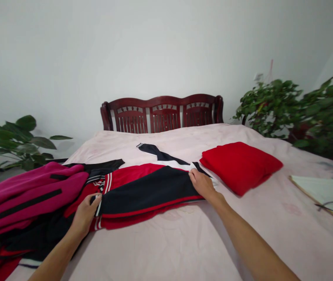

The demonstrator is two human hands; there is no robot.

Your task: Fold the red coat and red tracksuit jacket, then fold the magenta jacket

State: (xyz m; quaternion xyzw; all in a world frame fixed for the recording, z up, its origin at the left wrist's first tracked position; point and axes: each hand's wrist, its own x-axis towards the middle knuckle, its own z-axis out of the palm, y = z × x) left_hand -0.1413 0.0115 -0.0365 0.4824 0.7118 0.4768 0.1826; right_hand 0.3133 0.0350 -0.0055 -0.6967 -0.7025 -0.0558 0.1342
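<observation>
"What runs off the edges?"
"The pink jacket (28, 197) at the left edge, and the flat board (321, 193) at the right."
"Anything hidden?"
"The left hand (86, 212) has its fingers tucked under the red-and-black jacket (149, 193)."

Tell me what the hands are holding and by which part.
Both hold the red and black jacket: the left hand pinches its striped ribbed edge, the right hand grips the opposite end by the white panel.
</observation>
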